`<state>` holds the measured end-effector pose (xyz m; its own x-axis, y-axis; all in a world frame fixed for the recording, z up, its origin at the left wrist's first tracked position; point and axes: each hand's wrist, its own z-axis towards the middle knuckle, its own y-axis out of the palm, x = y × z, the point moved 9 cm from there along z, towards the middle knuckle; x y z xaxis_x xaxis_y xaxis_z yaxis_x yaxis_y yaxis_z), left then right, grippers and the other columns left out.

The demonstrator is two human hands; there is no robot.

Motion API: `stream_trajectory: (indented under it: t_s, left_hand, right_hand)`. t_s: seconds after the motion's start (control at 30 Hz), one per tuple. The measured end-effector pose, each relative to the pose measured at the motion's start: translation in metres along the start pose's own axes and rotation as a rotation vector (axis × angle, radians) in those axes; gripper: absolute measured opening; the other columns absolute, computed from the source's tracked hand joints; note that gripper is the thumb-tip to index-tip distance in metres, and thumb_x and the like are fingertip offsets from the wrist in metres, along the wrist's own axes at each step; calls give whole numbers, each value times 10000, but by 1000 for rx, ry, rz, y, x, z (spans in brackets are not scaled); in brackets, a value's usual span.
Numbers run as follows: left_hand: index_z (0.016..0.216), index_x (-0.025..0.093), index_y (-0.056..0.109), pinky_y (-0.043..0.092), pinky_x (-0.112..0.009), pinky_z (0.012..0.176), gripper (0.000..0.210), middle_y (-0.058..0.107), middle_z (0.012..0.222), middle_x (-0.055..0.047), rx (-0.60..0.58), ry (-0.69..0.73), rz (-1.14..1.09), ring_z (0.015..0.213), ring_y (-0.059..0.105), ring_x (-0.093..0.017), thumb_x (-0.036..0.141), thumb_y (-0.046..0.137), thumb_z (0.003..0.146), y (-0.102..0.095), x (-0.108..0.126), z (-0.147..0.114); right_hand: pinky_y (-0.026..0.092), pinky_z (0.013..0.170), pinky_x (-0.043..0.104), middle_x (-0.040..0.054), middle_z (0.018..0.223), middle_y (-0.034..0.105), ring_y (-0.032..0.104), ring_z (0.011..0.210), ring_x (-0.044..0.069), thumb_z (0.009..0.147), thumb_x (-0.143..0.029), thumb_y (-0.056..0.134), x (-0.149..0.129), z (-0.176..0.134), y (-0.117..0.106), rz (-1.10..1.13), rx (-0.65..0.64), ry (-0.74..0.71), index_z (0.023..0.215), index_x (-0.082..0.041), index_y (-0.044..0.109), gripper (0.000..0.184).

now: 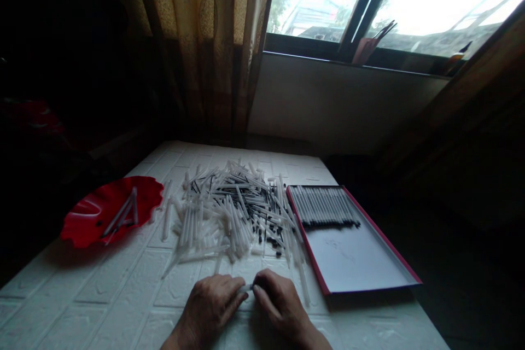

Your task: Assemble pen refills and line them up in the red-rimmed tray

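Near the front of the table, my left hand is closed around a pale, translucent pen, most of it hidden in the fingers. My right hand pinches the same pen at its other end, where a small dark part shows between the fingertips. Just beyond both hands lies a loose heap of clear pen barrels, dark refills and small black end pieces. To the right, a shallow red-edged box holds a row of pens with their black ends toward me.
A red, wavy-rimmed dish with a few pen parts stands at the left table edge. The white, brick-patterned table drops off on both sides. Behind it are a curtain and a window with items on its sill.
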<state>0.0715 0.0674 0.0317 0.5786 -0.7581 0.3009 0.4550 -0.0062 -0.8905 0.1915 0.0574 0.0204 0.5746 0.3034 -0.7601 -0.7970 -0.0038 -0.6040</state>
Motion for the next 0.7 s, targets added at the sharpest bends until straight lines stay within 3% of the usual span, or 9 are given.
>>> stream_trajectory:
  t_s: [0.23,0.37,0.43,0.7]
  left_hand:
    - [961,231,629,498,-253,577,306,707,722,-9,14,3,-14,647,688,-182,381,364,995,-3,1,1]
    - [953,243,638,494,-211,591,258,695,694,3,62,-1,-52,638,674,-151,358,409,983,-10,1,3]
    - [952,248,641,491,-201,590,246,690,686,7,75,-3,-67,634,670,-145,353,420,980,-13,2,3]
    - [942,227,633,493,-241,572,326,707,708,-8,29,5,-23,639,688,-173,385,354,997,-6,2,3]
  right_hand:
    - [367,529,222,0,592,576,543,542,132,916,-270,432,1,1,2,-48,15,-2,673,-197,550,279]
    - [417,573,219,15,696,621,582,611,143,877,-224,466,-1,-1,-2,55,2,11,884,-191,576,115]
    - [434,586,220,17,725,625,588,624,144,860,-193,469,-2,-2,-3,94,-5,9,953,-189,558,129]
    - [453,615,236,26,731,616,589,650,150,887,-208,456,-1,-1,-2,58,-8,-3,850,-196,560,110]
